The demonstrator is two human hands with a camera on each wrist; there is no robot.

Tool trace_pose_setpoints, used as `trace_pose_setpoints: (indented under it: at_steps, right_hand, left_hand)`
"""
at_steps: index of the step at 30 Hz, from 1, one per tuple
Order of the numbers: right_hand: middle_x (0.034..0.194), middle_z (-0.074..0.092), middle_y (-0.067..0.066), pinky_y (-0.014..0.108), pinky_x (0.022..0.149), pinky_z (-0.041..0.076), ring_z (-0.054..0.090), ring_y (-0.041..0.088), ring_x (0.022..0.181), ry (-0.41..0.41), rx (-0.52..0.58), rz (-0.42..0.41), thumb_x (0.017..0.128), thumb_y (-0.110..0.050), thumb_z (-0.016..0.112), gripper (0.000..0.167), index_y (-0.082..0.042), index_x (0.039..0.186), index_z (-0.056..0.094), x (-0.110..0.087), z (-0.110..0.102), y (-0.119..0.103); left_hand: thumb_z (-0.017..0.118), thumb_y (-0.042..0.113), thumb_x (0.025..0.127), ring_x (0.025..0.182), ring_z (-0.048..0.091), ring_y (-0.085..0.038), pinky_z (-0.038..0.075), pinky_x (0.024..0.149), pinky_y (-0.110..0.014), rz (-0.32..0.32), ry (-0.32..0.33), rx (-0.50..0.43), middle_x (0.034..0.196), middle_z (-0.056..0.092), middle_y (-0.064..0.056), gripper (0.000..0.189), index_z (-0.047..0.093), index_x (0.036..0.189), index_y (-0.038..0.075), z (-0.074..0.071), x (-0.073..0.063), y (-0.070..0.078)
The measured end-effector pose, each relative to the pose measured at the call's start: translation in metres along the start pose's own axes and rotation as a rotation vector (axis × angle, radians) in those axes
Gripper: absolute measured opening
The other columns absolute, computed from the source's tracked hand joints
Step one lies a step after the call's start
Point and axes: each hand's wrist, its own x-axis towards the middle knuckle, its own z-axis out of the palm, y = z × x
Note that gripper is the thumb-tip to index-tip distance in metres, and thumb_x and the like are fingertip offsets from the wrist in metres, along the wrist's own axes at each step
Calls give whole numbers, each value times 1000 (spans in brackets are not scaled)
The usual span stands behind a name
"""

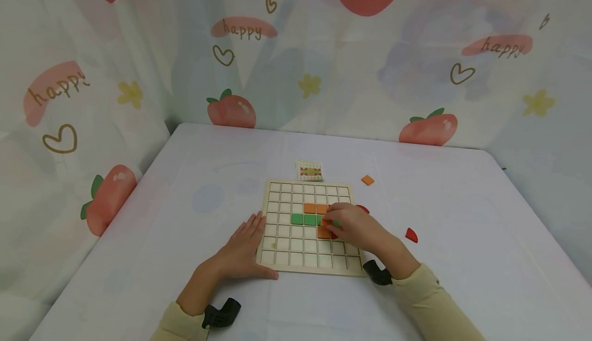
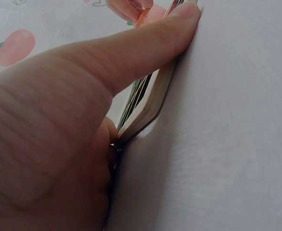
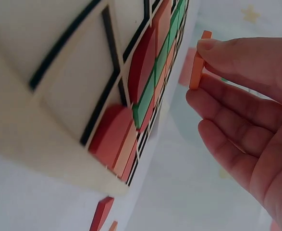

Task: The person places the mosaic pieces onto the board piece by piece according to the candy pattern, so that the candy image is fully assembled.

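A wooden grid board (image 1: 282, 244) lies on the table. Flat beside its left edge rests my left hand (image 1: 240, 251), fingers straight; its thumb (image 2: 145, 50) lies along the board's near edge. My right hand (image 1: 353, 225) is over the board's right half, pinching an orange square tile (image 3: 196, 70) between thumb and fingertips, apart from the board in the right wrist view. On the grid are a row of green tiles (image 1: 303, 219), orange tiles (image 1: 316, 208) behind it, another orange tile (image 1: 324, 232) in front, and red curved pieces (image 3: 141, 67). My right hand hides part of these rows.
Behind the board lies a small pattern card (image 1: 309, 171). To the right are a loose orange tile (image 1: 367, 180), a red quarter-round piece (image 1: 411, 235) and another red piece (image 1: 363, 209) by the board's edge. A printed curtain (image 1: 324, 110) borders the table's back.
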Motion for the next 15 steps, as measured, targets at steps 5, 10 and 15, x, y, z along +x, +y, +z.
trace_pose_setpoints:
  at_steps: [5,10,15]
  right_hand:
    - [91,63,5,27,70,50,60,19,83,0,37,-26,78,-5,72,11,-2,89,71,4,5,-4]
    - [89,63,3,26,69,50,60,16,82,4,41,-36,79,-6,72,9,-4,88,71,6,8,-6]
    - [87,62,1,23,67,49,57,13,78,5,54,-43,79,-9,72,9,-4,88,71,9,10,-9]
  left_hand:
    - [66,70,63,138,-4,-22,5,109,-40,8,-1,-1,152,-1,-13,124,6,146,-1,0,0,-1]
    - [65,71,63,138,-4,-22,5,109,-40,7,-4,0,152,-1,-12,124,6,146,-1,1,0,-1]
    - [65,71,63,138,-4,-22,5,109,-41,1,-2,-2,152,0,-12,125,6,146,-1,1,0,-2]
